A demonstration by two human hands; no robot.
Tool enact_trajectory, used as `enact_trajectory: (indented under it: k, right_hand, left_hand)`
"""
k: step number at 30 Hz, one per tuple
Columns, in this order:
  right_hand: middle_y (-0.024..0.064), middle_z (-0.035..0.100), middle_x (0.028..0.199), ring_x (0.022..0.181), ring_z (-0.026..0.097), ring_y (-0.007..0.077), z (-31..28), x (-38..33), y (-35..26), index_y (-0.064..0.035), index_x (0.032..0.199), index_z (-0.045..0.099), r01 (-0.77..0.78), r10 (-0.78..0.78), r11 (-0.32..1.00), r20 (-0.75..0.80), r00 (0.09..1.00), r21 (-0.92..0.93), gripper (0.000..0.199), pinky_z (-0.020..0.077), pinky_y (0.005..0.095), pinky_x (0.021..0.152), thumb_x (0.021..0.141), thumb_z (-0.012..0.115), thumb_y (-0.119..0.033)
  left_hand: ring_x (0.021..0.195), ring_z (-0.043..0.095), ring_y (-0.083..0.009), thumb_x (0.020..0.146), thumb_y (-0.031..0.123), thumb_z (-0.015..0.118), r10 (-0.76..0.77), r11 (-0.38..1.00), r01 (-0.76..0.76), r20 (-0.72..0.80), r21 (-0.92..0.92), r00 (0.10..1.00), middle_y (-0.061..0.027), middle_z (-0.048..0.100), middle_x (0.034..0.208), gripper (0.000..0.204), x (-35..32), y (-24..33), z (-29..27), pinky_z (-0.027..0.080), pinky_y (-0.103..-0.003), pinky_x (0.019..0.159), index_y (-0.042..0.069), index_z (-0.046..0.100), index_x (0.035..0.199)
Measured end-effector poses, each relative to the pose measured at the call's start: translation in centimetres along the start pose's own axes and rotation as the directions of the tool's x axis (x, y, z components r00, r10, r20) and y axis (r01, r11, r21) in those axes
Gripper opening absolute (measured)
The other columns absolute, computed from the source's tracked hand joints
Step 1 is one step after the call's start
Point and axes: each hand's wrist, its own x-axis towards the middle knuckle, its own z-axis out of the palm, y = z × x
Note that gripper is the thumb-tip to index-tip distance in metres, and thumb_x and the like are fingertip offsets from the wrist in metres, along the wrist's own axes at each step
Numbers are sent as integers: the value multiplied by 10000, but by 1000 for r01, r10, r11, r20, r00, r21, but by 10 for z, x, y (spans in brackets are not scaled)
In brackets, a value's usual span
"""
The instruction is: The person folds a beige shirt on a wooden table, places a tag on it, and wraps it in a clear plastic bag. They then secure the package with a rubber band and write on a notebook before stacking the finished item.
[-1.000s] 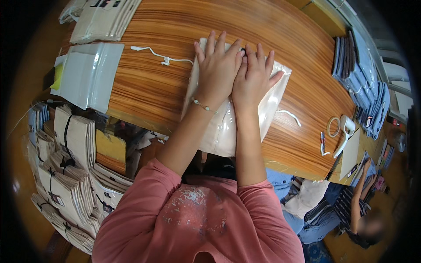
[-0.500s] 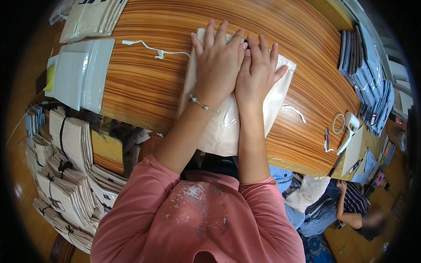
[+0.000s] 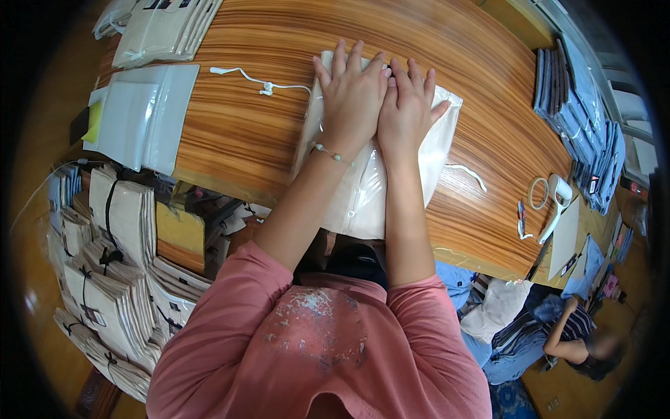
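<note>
A folded cream garment [image 3: 363,199] with a buttoned front lies on the wood-grain table, with shiny clear plastic over it. My left hand [image 3: 351,105] presses flat on its far left part, fingers spread. Beside it my right hand [image 3: 406,119] also rests flat on the garment, thumb near the left hand and fingers apart. Both palms cover much of the garment's upper part. A white cord [image 3: 272,86] with a knot runs out from its left side, and a white cord end [image 3: 467,174] shows at its right.
Clear plastic bags [image 3: 165,119] and packed cream garments [image 3: 164,31] lie at left. Bundles tied with black cord [image 3: 105,279] stand below. At right are a tape roll [image 3: 537,193], a white-handled tool [image 3: 558,202] and stacked blue garments [image 3: 576,112]. Another person [image 3: 569,335] is at lower right.
Both hands stay flat on the garment. The view has shifted slightly, and the other person's arm at lower right has moved a little.
</note>
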Motion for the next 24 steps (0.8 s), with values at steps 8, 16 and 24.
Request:
enact_trajectory:
  k: [8,16,24]
  right_hand:
    - [137,497,1296,1313,291,360,3,1,5,-86,1155,599,-33,33,999,-6,999,22,320,-2,645,1025,889,459,-195]
    - [188,410,1354,1343,228,366,-35,32,8,-113,1237,526,-110,106,917,33,994,384,378,38,605,1055,882,490,-240]
    - [240,254,1431,1349,110,453,-40,-3,-8,-182,1316,479,-65,64,989,-11,998,-131,424,61,642,1031,909,439,-293]
  left_hand:
    - [1314,269,-344,927,287,418,-52,997,57,90,-48,995,-147,451,1325,342,-4,1,-1,80,-623,1043,145,580,1193]
    - [1355,184,-346,934,294,385,-152,953,218,290,-211,945,-141,393,1376,374,24,-6,-14,24,-625,1047,155,537,1247]
    - [1346,76,-469,939,295,396,-66,997,58,212,43,975,-183,241,1451,412,-10,27,-41,55,-709,980,215,441,1341]
